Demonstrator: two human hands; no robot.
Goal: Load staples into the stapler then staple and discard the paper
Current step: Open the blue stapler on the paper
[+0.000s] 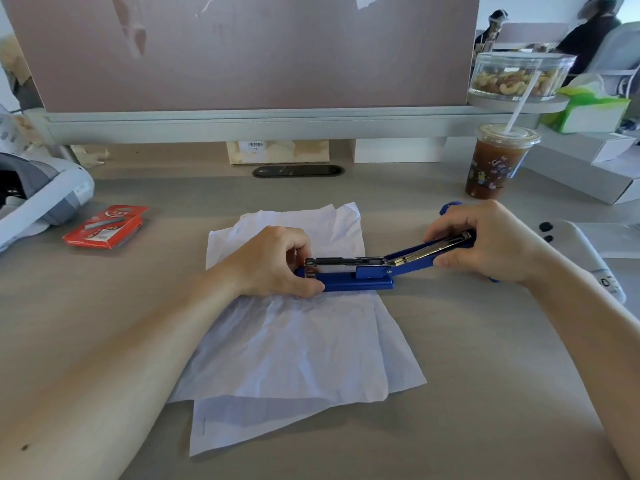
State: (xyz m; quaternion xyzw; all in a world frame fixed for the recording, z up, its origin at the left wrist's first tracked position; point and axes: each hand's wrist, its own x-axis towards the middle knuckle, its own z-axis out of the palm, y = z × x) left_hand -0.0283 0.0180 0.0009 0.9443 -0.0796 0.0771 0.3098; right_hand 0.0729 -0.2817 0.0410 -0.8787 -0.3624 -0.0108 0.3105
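A blue stapler (360, 277) lies swung open on crumpled white paper sheets (294, 344) in the middle of the desk. Its metal staple channel faces up over the base. My left hand (273, 263) grips the front end of the base and channel with curled fingers and thumb. My right hand (485, 242) holds the raised blue top arm at the right, thumb under it and fingers over it. A red staple box (105, 227) lies on the desk to the left, apart from both hands.
An iced drink cup with a straw (493, 164) stands at the back right, a clear tub of nuts (517, 76) on the shelf above it. White boxes (588, 168) sit far right, a grey and white device (38, 199) far left. A partition wall (242, 53) closes the back.
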